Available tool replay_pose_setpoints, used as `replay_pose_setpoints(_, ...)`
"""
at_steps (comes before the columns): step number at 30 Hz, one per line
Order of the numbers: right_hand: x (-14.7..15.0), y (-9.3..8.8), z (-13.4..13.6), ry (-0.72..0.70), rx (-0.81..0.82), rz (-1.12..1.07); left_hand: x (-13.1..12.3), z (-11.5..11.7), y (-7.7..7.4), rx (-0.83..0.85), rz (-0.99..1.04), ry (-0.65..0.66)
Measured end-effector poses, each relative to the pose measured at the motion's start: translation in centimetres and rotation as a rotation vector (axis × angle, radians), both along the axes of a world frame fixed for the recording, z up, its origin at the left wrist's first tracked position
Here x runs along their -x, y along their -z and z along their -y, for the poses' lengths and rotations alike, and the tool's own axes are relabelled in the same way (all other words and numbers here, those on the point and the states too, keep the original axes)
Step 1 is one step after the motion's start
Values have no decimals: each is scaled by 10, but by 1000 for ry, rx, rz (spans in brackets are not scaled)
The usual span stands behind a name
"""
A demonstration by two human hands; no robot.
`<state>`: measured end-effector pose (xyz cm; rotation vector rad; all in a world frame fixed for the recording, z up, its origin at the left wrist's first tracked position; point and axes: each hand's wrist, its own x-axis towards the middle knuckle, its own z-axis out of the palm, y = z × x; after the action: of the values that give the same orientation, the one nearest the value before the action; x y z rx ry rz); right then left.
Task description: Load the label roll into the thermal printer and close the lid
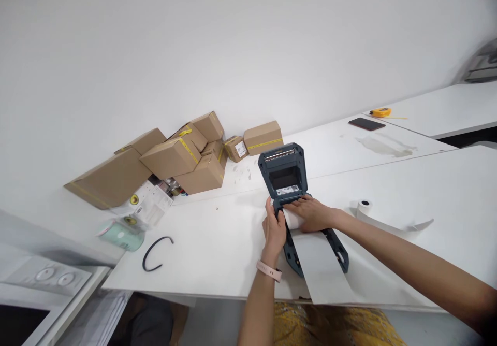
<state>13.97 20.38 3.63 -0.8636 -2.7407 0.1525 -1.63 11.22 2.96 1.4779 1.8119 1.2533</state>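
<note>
A dark blue-grey label printer (282, 170) stands on the white table with its lid tipped up. A white paper roll (292, 219) sits inside its open body, and a wide strip of paper (324, 265) runs from it over the table's front edge. My left hand (274, 229), a pink band on its wrist, is closed around the printer's left side. Across the roll lies my right hand (310, 214), its fingers reaching into the printer and holding the roll; some fingertips are hidden there.
Cardboard boxes (171, 157) are piled at the back left. A black headband (149, 255) and a mint-green container (122, 236) lie left. On the right are a small paper roll (364, 207) with a loose tail, a phone (367, 124) and a yellow tape measure (380, 112).
</note>
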Motion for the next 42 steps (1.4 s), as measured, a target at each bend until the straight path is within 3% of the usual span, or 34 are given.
replay_pose_setpoints(3,6,-10,2,-25,42,166,5,-2,-1,6,-37,15)
replay_pose_setpoints(10,13,-31,4,-59,73,260,22,-12,0,111,-10,55)
replay_pose_setpoints(15,14,-52,1,-95,221,378,30,-16,1,149,29,139)
replay_pose_setpoints(23,8,-67,0,-127,361,325,32,-11,-5,184,25,188)
replay_pose_setpoints(26,-13,-80,7,-140,406,204,32,-10,-5,177,23,192)
replay_pose_setpoints(30,-71,-92,18,-196,528,-57,32,-9,-6,158,21,208)
replay_pose_setpoints(35,-139,-85,20,-33,631,-226,30,-9,-8,169,23,233)
replay_pose_setpoints(38,-151,-77,15,80,652,-227,29,-9,-7,169,14,236)
replay_pose_setpoints(42,-144,-61,0,156,635,-173,29,-11,-5,164,21,222)
